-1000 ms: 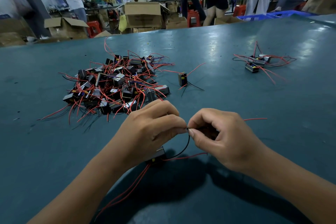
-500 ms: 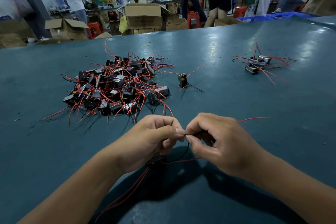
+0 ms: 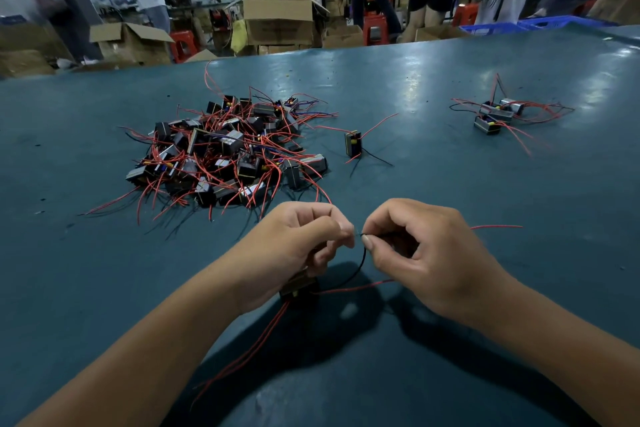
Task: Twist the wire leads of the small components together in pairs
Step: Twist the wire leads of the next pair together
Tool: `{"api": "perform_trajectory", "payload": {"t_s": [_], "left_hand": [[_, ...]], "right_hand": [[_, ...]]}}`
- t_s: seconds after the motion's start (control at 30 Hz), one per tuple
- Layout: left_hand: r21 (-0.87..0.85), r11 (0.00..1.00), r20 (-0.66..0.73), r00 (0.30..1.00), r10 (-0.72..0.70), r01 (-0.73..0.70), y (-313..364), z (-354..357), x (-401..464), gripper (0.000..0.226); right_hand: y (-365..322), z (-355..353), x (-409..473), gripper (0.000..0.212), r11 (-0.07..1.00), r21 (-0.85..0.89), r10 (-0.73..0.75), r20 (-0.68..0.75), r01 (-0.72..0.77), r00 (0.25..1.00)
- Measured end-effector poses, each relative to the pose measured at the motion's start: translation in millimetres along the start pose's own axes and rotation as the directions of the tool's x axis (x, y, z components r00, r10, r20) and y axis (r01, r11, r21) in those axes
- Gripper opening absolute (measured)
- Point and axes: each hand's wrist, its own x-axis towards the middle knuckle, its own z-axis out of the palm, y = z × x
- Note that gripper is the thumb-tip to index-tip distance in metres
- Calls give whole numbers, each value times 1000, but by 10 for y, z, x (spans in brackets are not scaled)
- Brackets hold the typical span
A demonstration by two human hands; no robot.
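Black lead (image 3: 362, 260) pinched between left hand (image 3: 304, 246) and right hand (image 3: 420, 253) fingertips, above teal surface (image 3: 450, 166); its component (image 3: 298, 286) sits under left hand. Component pile (image 3: 228, 152) beyond.

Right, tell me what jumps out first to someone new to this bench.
The two hands near the front: the left hand and right hand pinch a black wire between their fingertips. Behind them to the left sprawls a big pile of small components tangled in red leads; a small cluster lies far right on the teal table.
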Motion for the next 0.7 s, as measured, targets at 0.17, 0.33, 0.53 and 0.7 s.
{"api": "perform_trajectory", "payload": {"t_s": [0.17, 0.33, 0.53, 0.7], "left_hand": [[357, 917, 50, 984, 168, -175, -30, -25, -9, 16], [457, 873, 58, 985, 164, -172, -70, -20, 23, 16], [467, 871, 19, 987, 161, -151, -45, -141, 27, 15], [685, 710, -22, 968, 249, -167, -49, -210, 43, 12]], "right_hand": [[16, 17, 5, 8, 991, 71, 114, -43, -110, 993], [80, 1, 26, 15, 961, 163, 227, 1, -224, 974], [129, -68, 64, 12, 956, 129, 266, -9, -262, 964], [209, -47, 50, 9, 951, 60, 302, 38, -304, 952]]}}
